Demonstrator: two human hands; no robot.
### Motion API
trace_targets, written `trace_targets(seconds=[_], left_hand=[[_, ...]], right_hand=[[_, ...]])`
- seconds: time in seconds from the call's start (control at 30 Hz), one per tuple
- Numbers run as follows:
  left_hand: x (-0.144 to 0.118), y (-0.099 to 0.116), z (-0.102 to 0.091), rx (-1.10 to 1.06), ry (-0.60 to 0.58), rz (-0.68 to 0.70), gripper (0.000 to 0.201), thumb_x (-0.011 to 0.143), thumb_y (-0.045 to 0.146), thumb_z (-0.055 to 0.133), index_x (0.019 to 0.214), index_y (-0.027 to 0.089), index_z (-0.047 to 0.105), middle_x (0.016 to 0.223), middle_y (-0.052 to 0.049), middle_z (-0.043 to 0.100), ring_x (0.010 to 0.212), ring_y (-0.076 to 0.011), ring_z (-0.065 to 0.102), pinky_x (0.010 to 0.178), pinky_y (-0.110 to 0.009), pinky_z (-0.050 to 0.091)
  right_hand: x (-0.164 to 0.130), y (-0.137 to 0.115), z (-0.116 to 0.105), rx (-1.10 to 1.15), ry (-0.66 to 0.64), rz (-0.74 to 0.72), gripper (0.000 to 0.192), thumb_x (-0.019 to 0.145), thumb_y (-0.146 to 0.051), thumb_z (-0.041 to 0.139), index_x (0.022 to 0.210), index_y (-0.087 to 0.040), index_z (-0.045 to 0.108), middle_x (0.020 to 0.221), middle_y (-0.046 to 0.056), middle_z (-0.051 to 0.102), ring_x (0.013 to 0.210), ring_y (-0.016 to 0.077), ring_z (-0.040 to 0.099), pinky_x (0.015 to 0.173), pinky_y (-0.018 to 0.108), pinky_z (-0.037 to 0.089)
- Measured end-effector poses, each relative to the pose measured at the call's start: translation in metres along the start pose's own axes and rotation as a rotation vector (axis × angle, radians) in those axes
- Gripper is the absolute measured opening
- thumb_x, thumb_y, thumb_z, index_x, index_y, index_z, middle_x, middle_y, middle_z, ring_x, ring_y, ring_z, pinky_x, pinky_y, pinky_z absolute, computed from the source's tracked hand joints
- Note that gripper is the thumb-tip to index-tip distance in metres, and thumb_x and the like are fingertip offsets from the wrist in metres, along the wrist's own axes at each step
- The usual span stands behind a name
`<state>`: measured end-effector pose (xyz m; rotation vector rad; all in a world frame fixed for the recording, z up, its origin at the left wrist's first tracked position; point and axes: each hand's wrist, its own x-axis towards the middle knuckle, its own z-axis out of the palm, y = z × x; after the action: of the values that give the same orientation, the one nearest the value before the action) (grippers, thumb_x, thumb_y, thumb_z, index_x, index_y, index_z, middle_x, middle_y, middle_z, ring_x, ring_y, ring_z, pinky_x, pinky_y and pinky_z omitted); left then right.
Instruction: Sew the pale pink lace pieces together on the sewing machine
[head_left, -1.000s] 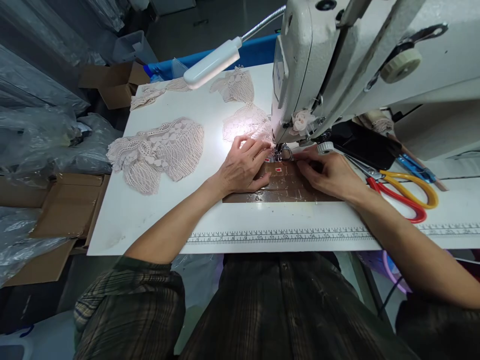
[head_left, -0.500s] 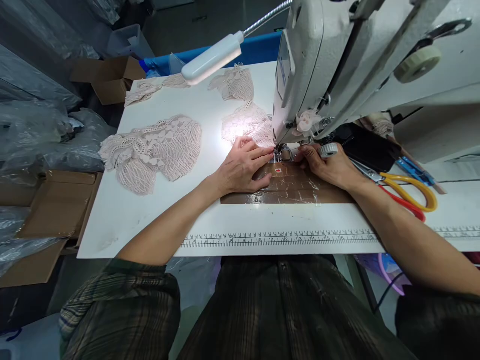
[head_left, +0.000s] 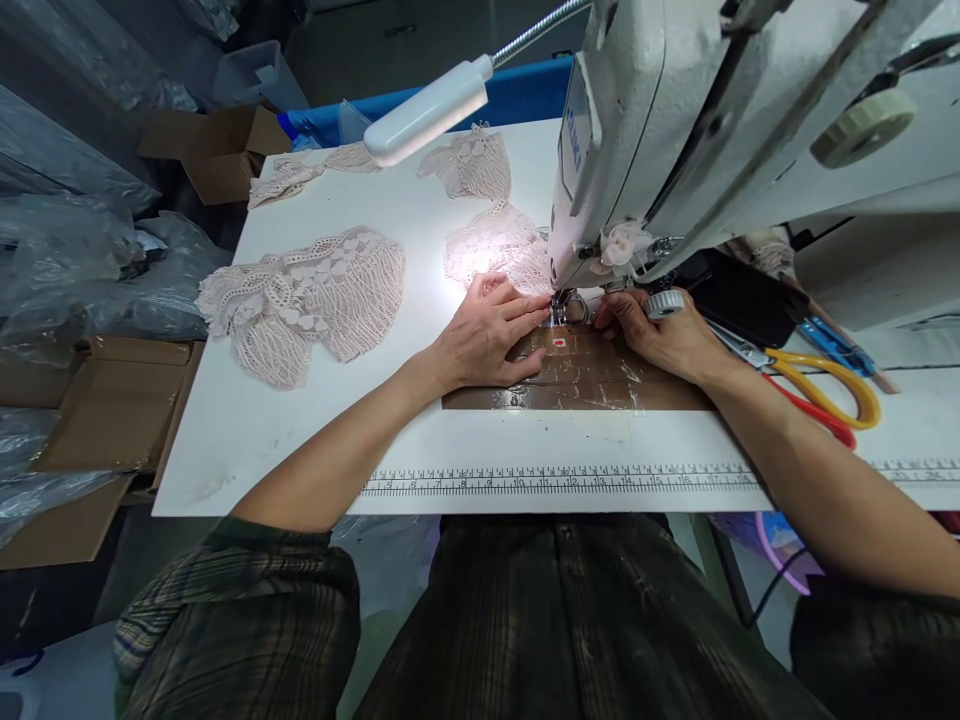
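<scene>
The left hand (head_left: 487, 335) lies flat and open, fingers stretched out, pressing down on the edge of a pale lace piece (head_left: 495, 250) right beside the needle (head_left: 559, 305). The lace runs from under the fingertips back under the sewing machine (head_left: 675, 130), so part of it is hidden. The lamp's light makes it so bright there that the pattern is hard to see.

The right hand (head_left: 660, 335) sits on the other side of the needle. Its fingers are bent and the tips seem to pinch something small, but the machine head covers them, so I cannot tell if it holds anything. A round white thing (head_left: 664, 303) sits on one finger, maybe a ring or thimble.

Both hands rest on a shiny brown patch (head_left: 577, 385) with a tiny red mark, set into the white worktop (head_left: 300, 440). A ruler strip (head_left: 555, 478) runs along the front edge.

To the right lie scissors (head_left: 821, 395) with yellow and red handles, half hidden by the arm. To the left lies a bigger lace piece (head_left: 300, 300), and more lace sits at the back under the lamp (head_left: 427, 110).
</scene>
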<state>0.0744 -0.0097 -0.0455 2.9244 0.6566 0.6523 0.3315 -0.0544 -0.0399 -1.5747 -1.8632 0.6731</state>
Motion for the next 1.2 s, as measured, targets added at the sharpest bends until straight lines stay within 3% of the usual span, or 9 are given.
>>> trace_targets(seconds=[0.2, 0.37, 0.53, 0.67, 0.8, 0.87, 0.93, 1.03, 1.2], left_hand=[[-0.001, 0.0, 0.001, 0.004, 0.015, 0.01, 0.04, 0.092, 0.037, 0.055, 0.125, 0.019, 0.068, 0.136, -0.009, 0.069, 0.104, -0.0287, 0.064, 0.106, -0.059, 0.041], [0.0, 0.0, 0.001, 0.001, -0.01, -0.006, 0.042, 0.09, 0.036, 0.057, 0.128, 0.021, 0.066, 0.137, -0.009, 0.068, 0.104, -0.0293, 0.064, 0.108, -0.062, 0.039], [-0.001, 0.002, -0.001, 0.007, -0.052, -0.02, 0.048, 0.089, 0.034, 0.057, 0.135, 0.023, 0.062, 0.142, -0.01, 0.064, 0.108, -0.031, 0.061, 0.106, -0.063, 0.038], [-0.001, 0.003, -0.003, 0.017, -0.061, -0.025, 0.051, 0.09, 0.035, 0.054, 0.137, 0.018, 0.058, 0.142, -0.015, 0.062, 0.114, -0.0335, 0.059, 0.103, -0.06, 0.04], [0.002, -0.002, 0.0, -0.032, -0.029, -0.077, 0.078, 0.089, 0.041, 0.053, 0.153, 0.004, 0.03, 0.137, -0.023, 0.061, 0.126, -0.0354, 0.055, 0.11, -0.056, 0.037], [0.004, -0.005, 0.001, -0.069, -0.069, -0.067, 0.091, 0.091, 0.045, 0.05, 0.158, -0.001, 0.01, 0.138, -0.024, 0.06, 0.133, -0.035, 0.053, 0.118, -0.056, 0.03], [0.006, -0.004, 0.0, -0.073, -0.153, -0.062, 0.092, 0.095, 0.049, 0.046, 0.159, -0.001, 0.003, 0.141, -0.025, 0.058, 0.138, -0.0353, 0.05, 0.123, -0.057, 0.022], [0.008, 0.009, -0.006, -0.028, -0.246, -0.154, 0.086, 0.1, 0.054, 0.039, 0.158, -0.001, 0.01, 0.148, -0.028, 0.052, 0.144, -0.0374, 0.045, 0.123, -0.059, 0.018], [0.01, 0.039, -0.021, 0.056, -0.297, -0.414, 0.087, 0.1, 0.061, 0.039, 0.157, -0.001, 0.019, 0.154, -0.033, 0.041, 0.144, -0.0472, 0.039, 0.113, -0.063, 0.028]], right_hand=[[-0.001, -0.001, -0.002, 0.019, -0.01, 0.004, 0.05, 0.098, -0.061, 0.045, 0.073, -0.024, 0.067, 0.067, 0.003, 0.068, 0.065, 0.0205, 0.066, 0.071, 0.035, 0.051], [-0.015, -0.006, -0.002, -0.04, -0.058, -0.034, 0.037, 0.093, -0.058, 0.056, 0.093, -0.023, 0.071, 0.08, 0.004, 0.069, 0.067, 0.0195, 0.063, 0.061, 0.032, 0.047], [-0.028, -0.01, 0.006, -0.113, 0.143, -0.018, 0.021, 0.092, -0.039, 0.055, 0.089, -0.023, 0.068, 0.082, 0.005, 0.068, 0.067, 0.0202, 0.061, 0.065, 0.034, 0.048], [-0.028, -0.007, 0.009, -0.129, 0.193, -0.074, 0.017, 0.09, -0.03, 0.053, 0.081, -0.024, 0.066, 0.081, 0.005, 0.068, 0.073, 0.0221, 0.063, 0.071, 0.036, 0.049], [-0.025, -0.006, 0.008, -0.141, 0.198, -0.062, 0.015, 0.089, -0.028, 0.054, 0.077, -0.025, 0.064, 0.079, 0.005, 0.066, 0.073, 0.0226, 0.061, 0.071, 0.036, 0.049], [-0.025, -0.007, 0.007, -0.138, 0.194, -0.044, 0.015, 0.088, -0.029, 0.055, 0.076, -0.025, 0.063, 0.08, 0.005, 0.065, 0.073, 0.0228, 0.061, 0.073, 0.036, 0.049], [-0.025, -0.009, 0.007, -0.121, 0.183, -0.02, 0.016, 0.089, -0.03, 0.055, 0.075, -0.025, 0.062, 0.081, 0.006, 0.064, 0.074, 0.0227, 0.059, 0.074, 0.037, 0.049], [-0.023, -0.009, 0.004, 0.049, 0.154, 0.085, 0.016, 0.087, -0.033, 0.061, 0.073, -0.024, 0.062, 0.082, 0.007, 0.065, 0.078, 0.0227, 0.058, 0.078, 0.038, 0.048], [-0.011, -0.008, -0.008, 0.362, 0.14, 0.233, 0.022, 0.085, -0.042, 0.065, 0.073, -0.023, 0.061, 0.072, 0.005, 0.064, 0.07, 0.0201, 0.058, 0.069, 0.037, 0.053]])
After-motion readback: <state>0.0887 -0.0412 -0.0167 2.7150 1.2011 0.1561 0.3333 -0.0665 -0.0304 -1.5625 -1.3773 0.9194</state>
